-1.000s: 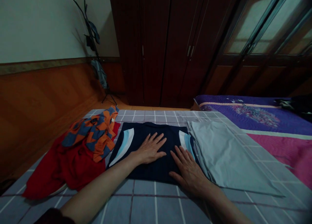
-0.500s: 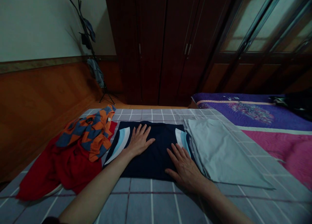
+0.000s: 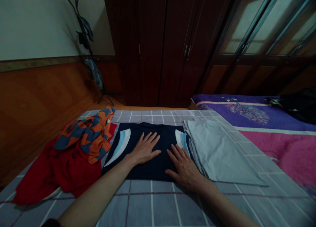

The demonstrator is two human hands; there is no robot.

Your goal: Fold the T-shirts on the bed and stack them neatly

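A dark navy garment (image 3: 150, 169), folded into a flat rectangle with white and light blue curved stripes at both sides, lies in front of me. My left hand (image 3: 145, 148) rests flat near its middle, fingers spread. My right hand (image 3: 184, 166) lies palm down across its right part, over the lower end of the right stripe, fingers apart. Neither hand grips anything. Just right of the navy garment is a folded pale grey-blue cloth (image 3: 219, 151). To its left, a red garment (image 3: 59, 171) sits in a loose heap under an orange and blue patterned garment (image 3: 92, 134).
All the clothes lie on a bed with a grey checked sheet (image 3: 140, 207). A second bed with a purple and pink cover (image 3: 278, 148) stands at the right, bearing a dark heap (image 3: 298, 105). Behind are a dark wardrobe (image 3: 153, 55) and a coat stand (image 3: 91, 55).
My left hand has slid to the right and slightly nearer across the navy garment. My right hand stays almost in place on it. The view has shifted slightly.
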